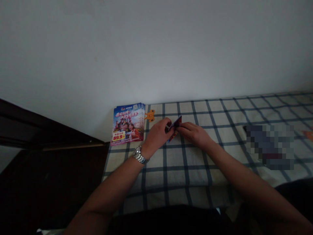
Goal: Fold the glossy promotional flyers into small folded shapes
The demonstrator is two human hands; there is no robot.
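A small folded leaflet [177, 122], dark with red and blue print, is held above the checked bed cover [198, 160]. My left hand [158, 132], with a metal-band watch [140, 155] on the wrist, pinches its left side between thumb and fingers. On the other side, the fingers of my right hand [194, 133] are closed on the leaflet's right edge. Much of the paper is hidden behind the fingers. To the left lies a stack of printed flyers [128, 125], blue at the top and pink at the bottom, with a yellow price label.
An orange cartoon figure [149, 115] shows on the cover beside the stack. A blurred-out dark object [267, 147] lies at the right. Behind the bed rises a pale wall [171, 49]. Dark wooden furniture [44, 124] stands at the left, past the bed's edge.
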